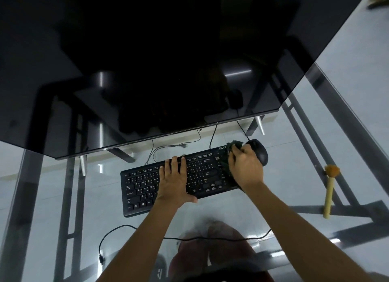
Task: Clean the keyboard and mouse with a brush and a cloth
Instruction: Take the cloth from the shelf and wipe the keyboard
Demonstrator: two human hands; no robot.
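Black keyboard (168, 183) lies on the glass bench (63, 197), tilted w/ its right end further from the person. Left hand (173, 181) rests flat on the middle of the keyboard, palm down, fingers (174, 161) straight & slightly spread, tips at the top key rows, thumb at the near edge of the board; it holds nothing. Right hand (245, 168) is on the right end of the keyboard, over the numpad area, fingers curled round a dark green cloth (233, 145); cloth bunches out past the knuckles at the keyboard's top right corner & some of it shows under the hand on the left side. Black mouse (260, 152) sits just beside the keyboard's right end, touching or nearly touching the right hand, can't tell which; its cable (242, 129) runs off toward the back under a big dark screen (147, 60) that fills the upper part of the view. Brush (329, 189) w/ pale yellow handle & orange bristles lies on the bench well apart to the right, bristles pointing away from the person, nobody touching it. Another black cable (117, 229) w/ a plug loops near the front edge. Thru the glass: metal frame bars & pale floor tiles
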